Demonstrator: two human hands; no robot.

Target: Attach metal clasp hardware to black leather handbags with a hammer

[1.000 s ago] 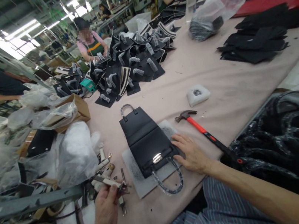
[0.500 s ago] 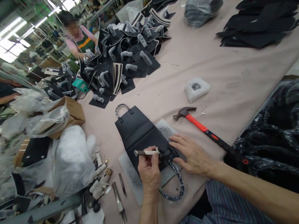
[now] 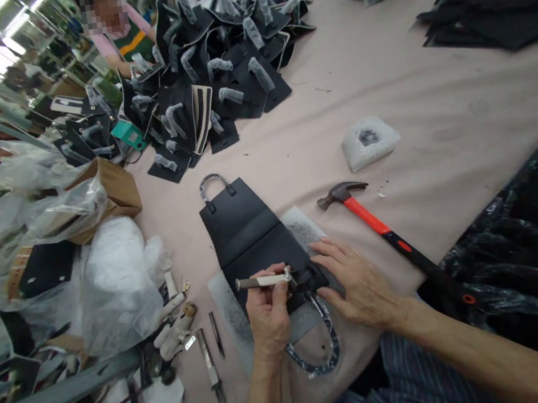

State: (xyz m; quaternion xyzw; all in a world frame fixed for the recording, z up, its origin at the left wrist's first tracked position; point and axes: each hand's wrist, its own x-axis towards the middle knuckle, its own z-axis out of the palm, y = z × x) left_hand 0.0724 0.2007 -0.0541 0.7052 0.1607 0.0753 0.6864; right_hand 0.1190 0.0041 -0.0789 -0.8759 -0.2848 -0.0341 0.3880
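My left hand (image 3: 268, 316) pinches a metal punch (image 3: 258, 282), tilted nearly level over the near end of a black leather bag panel (image 3: 246, 221). The tip of the punch is by a handle tab; whether it touches the leather I cannot tell. My right hand (image 3: 357, 282) rests with fingers stretched at the panel's right edge. A plastic-wrapped handle (image 3: 333, 333) curves toward me from the near end, and another wrapped handle (image 3: 210, 182) stands at the far end. Beneath the panel is a worn pale board (image 3: 222, 296).
A claw hammer (image 3: 373, 219) lies right of my right hand, below a white block (image 3: 370, 141). Left are a forked punch (image 3: 209, 365) and a thin metal rod (image 3: 216, 334). Handled black panels (image 3: 230, 79) pile up at the back, near a person (image 3: 119, 32). Plastic bags (image 3: 117, 264) crowd the left.
The view has shifted slightly closer and down. The punch has tipped to a more level angle in my left hand. My right hand stays at the panel's edge.
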